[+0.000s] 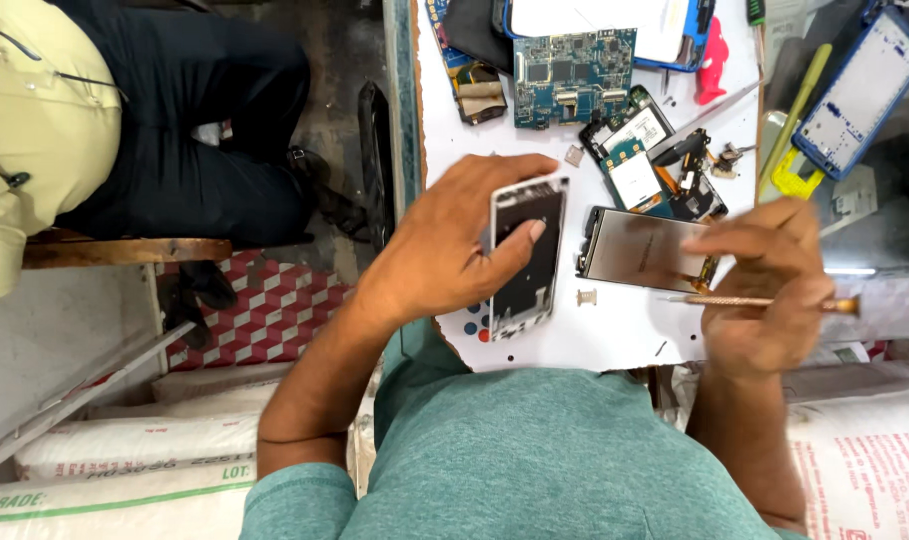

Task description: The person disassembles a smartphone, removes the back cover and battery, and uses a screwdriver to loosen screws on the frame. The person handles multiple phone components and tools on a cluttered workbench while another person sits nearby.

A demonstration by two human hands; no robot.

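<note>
My left hand [454, 240] grips a white phone frame [527, 262] with a dark inner side, held upright over the white work surface [624, 330]; my thumb rests on its dark middle. My right hand [769, 290] holds a thin brass-coloured tool [842, 304] that points left, its tip near the lower right corner of a loose display panel [639, 248] lying flat on the surface. A small metal part [586, 297] lies between the frame and the panel.
A blue circuit board [572, 78], an opened phone body with parts [644, 160], a red tool [712, 62] and a blue phone frame [859, 95] lie at the back. Another person [94, 120] sits at the left. White sacks [124, 450] lie below.
</note>
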